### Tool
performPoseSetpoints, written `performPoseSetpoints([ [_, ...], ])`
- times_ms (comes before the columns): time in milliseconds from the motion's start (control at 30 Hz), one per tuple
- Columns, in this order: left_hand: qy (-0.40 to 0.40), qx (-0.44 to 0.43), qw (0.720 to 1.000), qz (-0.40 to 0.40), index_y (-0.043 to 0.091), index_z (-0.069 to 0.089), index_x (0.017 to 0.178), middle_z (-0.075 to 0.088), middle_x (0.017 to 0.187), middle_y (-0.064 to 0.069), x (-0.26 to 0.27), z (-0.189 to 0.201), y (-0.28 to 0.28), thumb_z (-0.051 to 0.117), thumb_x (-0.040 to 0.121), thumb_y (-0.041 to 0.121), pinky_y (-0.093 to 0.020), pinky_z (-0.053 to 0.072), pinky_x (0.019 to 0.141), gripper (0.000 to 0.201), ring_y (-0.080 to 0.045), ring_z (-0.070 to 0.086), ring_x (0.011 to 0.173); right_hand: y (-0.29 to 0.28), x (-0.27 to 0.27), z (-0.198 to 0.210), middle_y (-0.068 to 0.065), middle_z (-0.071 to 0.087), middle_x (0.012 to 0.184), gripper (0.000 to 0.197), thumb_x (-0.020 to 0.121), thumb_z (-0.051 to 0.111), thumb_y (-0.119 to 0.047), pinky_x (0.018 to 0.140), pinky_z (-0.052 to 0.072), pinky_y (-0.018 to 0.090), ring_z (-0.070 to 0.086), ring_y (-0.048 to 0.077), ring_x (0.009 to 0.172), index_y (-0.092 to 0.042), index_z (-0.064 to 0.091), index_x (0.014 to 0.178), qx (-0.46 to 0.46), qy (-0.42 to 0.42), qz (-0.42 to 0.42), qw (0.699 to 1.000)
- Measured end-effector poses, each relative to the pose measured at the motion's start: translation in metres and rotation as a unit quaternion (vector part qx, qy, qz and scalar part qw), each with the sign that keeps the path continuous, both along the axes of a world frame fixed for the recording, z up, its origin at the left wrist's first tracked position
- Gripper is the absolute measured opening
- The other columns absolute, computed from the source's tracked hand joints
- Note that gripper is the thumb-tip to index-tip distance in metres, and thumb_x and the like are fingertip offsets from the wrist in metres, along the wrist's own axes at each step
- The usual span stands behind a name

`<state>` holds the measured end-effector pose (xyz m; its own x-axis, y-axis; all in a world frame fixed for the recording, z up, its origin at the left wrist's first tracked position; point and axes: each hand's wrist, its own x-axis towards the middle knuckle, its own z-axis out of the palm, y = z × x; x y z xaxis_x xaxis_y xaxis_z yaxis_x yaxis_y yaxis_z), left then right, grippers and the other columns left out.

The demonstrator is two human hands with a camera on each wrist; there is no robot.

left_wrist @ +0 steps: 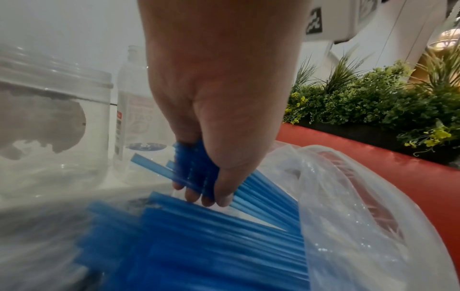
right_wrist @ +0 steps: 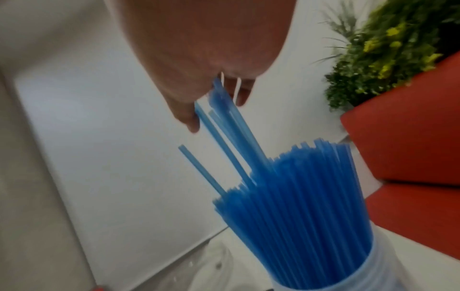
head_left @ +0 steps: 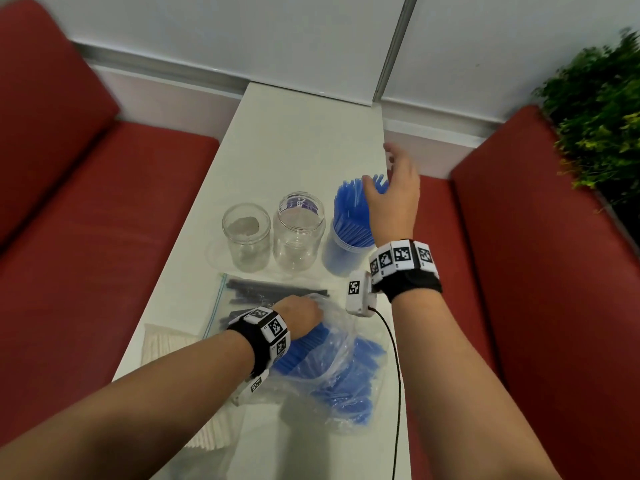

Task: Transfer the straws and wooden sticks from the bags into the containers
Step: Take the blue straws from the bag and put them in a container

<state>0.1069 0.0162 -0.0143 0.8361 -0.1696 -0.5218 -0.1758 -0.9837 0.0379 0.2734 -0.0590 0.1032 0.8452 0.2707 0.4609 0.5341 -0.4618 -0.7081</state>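
Near the right table edge a clear jar (head_left: 341,254) (right_wrist: 388,271) stands packed with upright blue straws (head_left: 349,216) (right_wrist: 298,196). Above it my right hand (head_left: 391,188) (right_wrist: 216,110) pinches the tops of a few straws that stand higher than the rest, between thumb and fingers. Closer to me a crumpled clear plastic bag (head_left: 341,327) (left_wrist: 348,196) lies holding more blue straws (head_left: 349,386) (left_wrist: 224,236). My left hand (head_left: 301,311) (left_wrist: 211,177) is inside its mouth and grips a bunch of them. Two empty clear jars (head_left: 246,237) (head_left: 298,233) stand left of the filled jar.
A zip bag of black straws (head_left: 273,292) lies between the jars and my left hand. A bag of pale sticks (head_left: 166,344) sits at the table's left edge. Red benches (head_left: 104,202) flank the narrow white table (head_left: 294,140). A plant (head_left: 602,109) is at right.
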Motion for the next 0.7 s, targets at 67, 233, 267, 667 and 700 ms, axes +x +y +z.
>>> performPoseSetpoints([
  [67,-0.001,0.020,1.000,0.013,0.001,0.046,0.135,0.058,0.131,-0.013,-0.003,0.004,0.000,0.034,0.103,0.003,-0.040,0.051,0.090,0.035,-0.030,0.061,0.113,0.011,-0.005,-0.011,0.009,0.047,0.150,0.051,0.099,0.059,-0.019,0.120,0.029,0.042,0.041,0.026,0.141,-0.014,0.046,0.148,-0.086,-0.047,0.015,0.995],
  [233,0.031,0.052,0.998,0.035,0.002,0.048,0.133,0.063,0.125,-0.009,-0.006,0.022,0.001,0.037,0.102,0.002,-0.041,0.050,0.086,0.033,-0.030,0.063,0.110,0.015,-0.013,-0.050,0.009,0.008,0.170,0.068,0.108,0.027,-0.052,0.125,-0.005,0.053,-0.004,0.030,0.157,-0.018,0.009,0.163,-0.417,0.068,0.031,0.906],
  [267,0.036,0.054,0.997,0.040,0.002,0.051,0.130,0.064,0.124,-0.009,-0.007,0.026,0.002,0.038,0.102,0.002,-0.040,0.050,0.086,0.031,-0.029,0.063,0.110,0.014,-0.014,-0.051,0.009,0.005,0.171,0.069,0.107,0.029,-0.053,0.125,-0.004,0.055,-0.005,0.031,0.157,-0.019,0.007,0.163,-0.395,0.067,0.029,0.916],
  [667,0.062,0.092,0.992,0.059,0.007,0.062,0.117,0.063,0.123,-0.005,-0.015,0.079,0.001,0.046,0.099,0.011,-0.034,0.045,0.083,0.024,-0.025,0.060,0.112,-0.021,-0.071,-0.024,0.005,0.025,0.166,0.068,0.091,0.051,-0.003,0.126,0.014,0.037,0.011,0.026,0.156,-0.020,0.037,0.155,-0.145,0.078,0.153,0.974],
  [700,0.051,0.094,0.993,0.057,0.007,0.063,0.116,0.063,0.122,-0.006,-0.016,0.089,0.001,0.047,0.099,0.011,-0.034,0.045,0.083,0.024,-0.025,0.060,0.111,-0.029,-0.082,-0.025,0.004,0.034,0.162,0.068,0.089,0.052,0.000,0.122,0.023,0.032,0.023,0.022,0.153,-0.022,0.042,0.152,-0.143,0.147,0.207,0.957],
])
